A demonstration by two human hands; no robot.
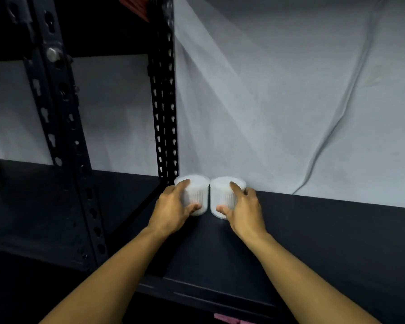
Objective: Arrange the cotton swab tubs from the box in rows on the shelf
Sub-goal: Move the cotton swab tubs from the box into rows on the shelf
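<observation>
Row begun: we count two tubs upright at the shelf's (313, 230) back edge by the left post, our left hand (173, 208) gripping one tub (198, 195), right hand (242, 206) the other (222, 195); box unseen, most presumably left.

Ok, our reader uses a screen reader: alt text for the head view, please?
Two hands each grip a white tub, left hand on the left tub, right hand on the right tub, side by side at the back of a dark shelf against a white cloth.
</observation>
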